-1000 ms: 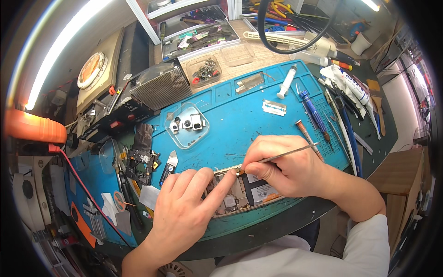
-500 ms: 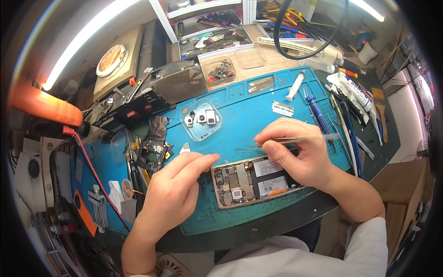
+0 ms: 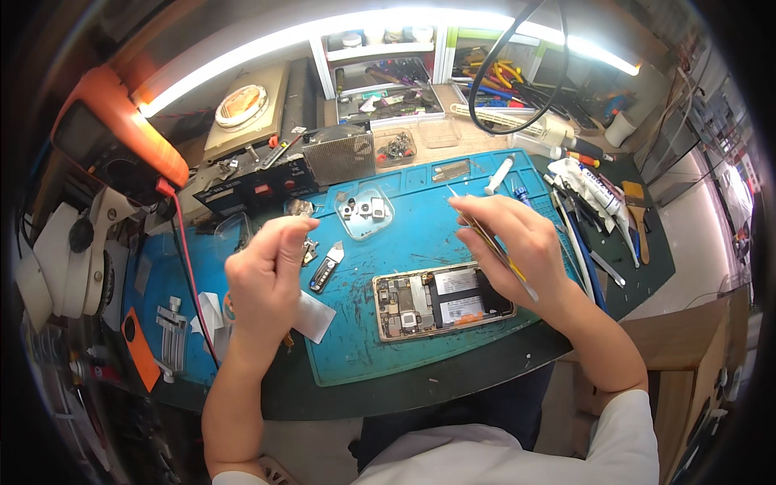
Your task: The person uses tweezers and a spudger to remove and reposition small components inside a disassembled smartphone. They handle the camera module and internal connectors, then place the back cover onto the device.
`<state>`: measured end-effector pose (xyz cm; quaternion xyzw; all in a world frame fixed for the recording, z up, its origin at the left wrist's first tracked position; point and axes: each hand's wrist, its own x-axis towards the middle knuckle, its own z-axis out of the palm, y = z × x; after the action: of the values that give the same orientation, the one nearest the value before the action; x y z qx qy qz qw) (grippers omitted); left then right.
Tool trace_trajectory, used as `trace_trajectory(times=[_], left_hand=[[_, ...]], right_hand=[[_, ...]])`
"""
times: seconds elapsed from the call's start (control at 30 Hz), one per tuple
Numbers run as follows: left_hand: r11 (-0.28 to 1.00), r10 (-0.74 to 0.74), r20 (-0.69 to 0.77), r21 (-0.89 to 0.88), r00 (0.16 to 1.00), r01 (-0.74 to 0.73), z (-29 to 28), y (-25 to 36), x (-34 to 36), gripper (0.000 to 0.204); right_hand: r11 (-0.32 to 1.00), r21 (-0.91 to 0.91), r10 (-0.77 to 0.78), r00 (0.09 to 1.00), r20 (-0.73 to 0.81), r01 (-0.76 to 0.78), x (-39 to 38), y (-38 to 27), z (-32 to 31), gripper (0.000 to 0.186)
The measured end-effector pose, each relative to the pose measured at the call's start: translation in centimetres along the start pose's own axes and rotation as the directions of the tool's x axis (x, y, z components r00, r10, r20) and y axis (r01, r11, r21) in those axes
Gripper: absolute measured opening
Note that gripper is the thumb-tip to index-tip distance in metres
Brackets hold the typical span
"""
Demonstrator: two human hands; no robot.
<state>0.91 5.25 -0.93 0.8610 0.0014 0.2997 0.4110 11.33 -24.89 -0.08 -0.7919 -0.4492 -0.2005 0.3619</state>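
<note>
My right hand [image 3: 517, 246] pinches a pair of thin tweezers [image 3: 493, 245], tips pointing up and away, above the right end of an opened smartphone [image 3: 402, 293]. The phone lies on the blue work mat [image 3: 388, 360], with its circuit board and battery [image 3: 461, 310] bare. To the left of the phone, my left hand [image 3: 268, 271] is raised over the mat with its fingers curled together; whether they hold anything small is hidden. Close beside it lie a craft knife [image 3: 327, 267] and a flat grey sheet [image 3: 315, 318]. Beyond is a clear dish [image 3: 386, 229] with small camera modules.
An orange multimeter [image 3: 121, 141] with a red lead stands at left. Behind the mat are a metal-cased device [image 3: 339, 158] and a dish of screws [image 3: 394, 149]. A syringe [image 3: 499, 175], brushes and tools lie at right. A black cable loop [image 3: 475, 89] hangs overhead.
My left hand has drawn back from the phone, leftward and upward, uncovering the knife. My right hand has lifted off the phone and turned the tweezers more upright. The view has tilted up.
</note>
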Motion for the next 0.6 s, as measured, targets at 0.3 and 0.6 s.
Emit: trace_trajectory(times=[0.3,0.6], left_hand=[[0.973,0.048,-0.03,0.229,0.998,-0.04,-0.1,-0.6,0.7,0.012],[0.946,0.244,0.112,0.189,0.963,-0.262,1.0,-1.8,0.3,0.037]], right_hand=[[0.951,0.196,0.212,0.966,0.147,-0.238,2.6,-1.3,0.4,0.015],[0.935,0.223,0.255,0.96,0.111,-0.275,3.5,0.5,3.6,0.014]])
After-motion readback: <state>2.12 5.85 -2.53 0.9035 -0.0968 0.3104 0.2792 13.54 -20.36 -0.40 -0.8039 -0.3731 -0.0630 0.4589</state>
